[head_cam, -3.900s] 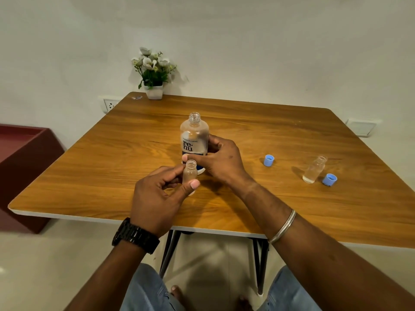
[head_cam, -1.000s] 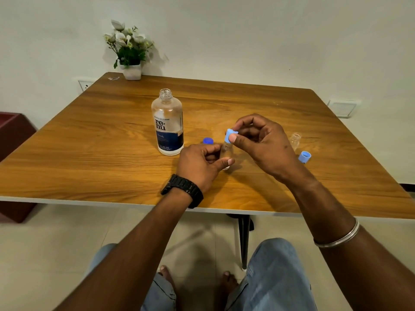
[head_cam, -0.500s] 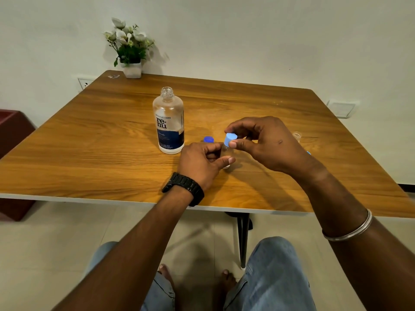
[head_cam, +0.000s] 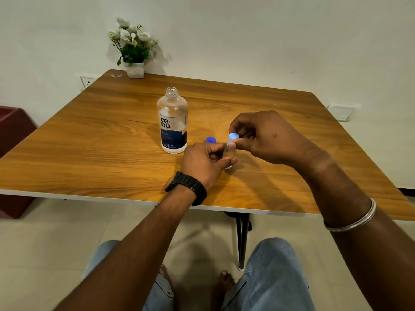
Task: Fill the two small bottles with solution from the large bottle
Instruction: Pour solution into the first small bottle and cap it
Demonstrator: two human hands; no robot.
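The large clear bottle [head_cam: 172, 122] with a blue and white label stands uncapped and upright on the wooden table [head_cam: 94, 140]. Its dark blue cap [head_cam: 211, 139] lies just right of it. My left hand [head_cam: 205, 162] pinches a small clear bottle [head_cam: 229, 154] that stands on the table. My right hand [head_cam: 267, 136] holds a light blue cap [head_cam: 232, 138] on top of that small bottle's neck. The second small bottle and its cap are hidden behind my right hand.
A white pot of artificial flowers [head_cam: 134, 49] stands at the table's far left corner. A dark red cabinet [head_cam: 13, 140] sits left of the table. The table's near edge runs just past my wrists, with my knees below it.
My right hand brought the light blue cap down from above onto the small bottle's neck. My left hand kept hold of the small bottle. The right hand now covers the second small bottle.
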